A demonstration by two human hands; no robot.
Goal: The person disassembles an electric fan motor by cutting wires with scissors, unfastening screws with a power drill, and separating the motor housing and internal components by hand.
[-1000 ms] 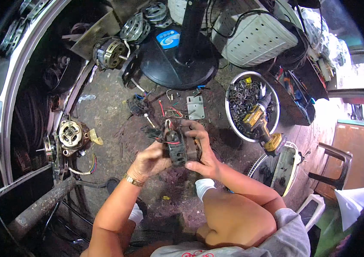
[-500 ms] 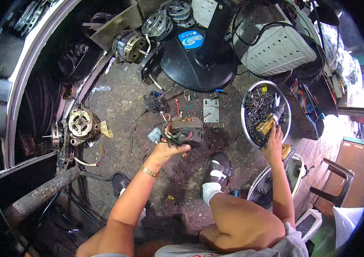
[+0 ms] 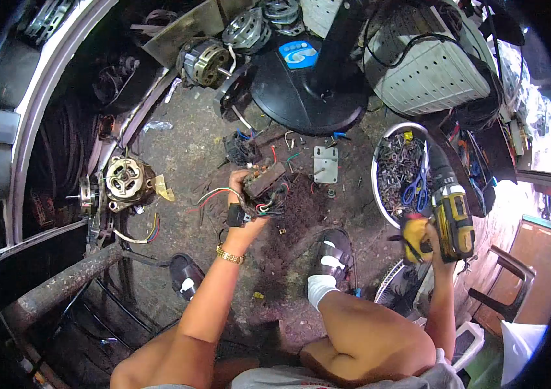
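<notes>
My left hand (image 3: 244,211) is closed around a dirty, box-shaped electrical part with wires (image 3: 266,180), held above the floor. White, red, green and black wires hang from it. My right hand (image 3: 436,243) grips a yellow-and-black cordless drill (image 3: 454,217) by its handle, with the chuck pointing away from me. The drill is raised beside the metal bowl (image 3: 376,185), which holds many screws and small parts. Blue-handled scissors (image 3: 416,191) lie on top of them. A metal plate with holes (image 3: 325,165) lies on the floor beyond the wired part.
A black fan base (image 3: 308,97) stands at the back. Several motors, including a round one (image 3: 125,179), sit along the left and rear. A perforated white basket-like casing (image 3: 428,74) is at the back right. Loose screws and wires dot the dark floor around my shoes.
My right hand has lifted the drill out of the bowl and brought it right and nearer me, uncovering the scissors. My left hand has turned the wired part and shifted slightly left.
</notes>
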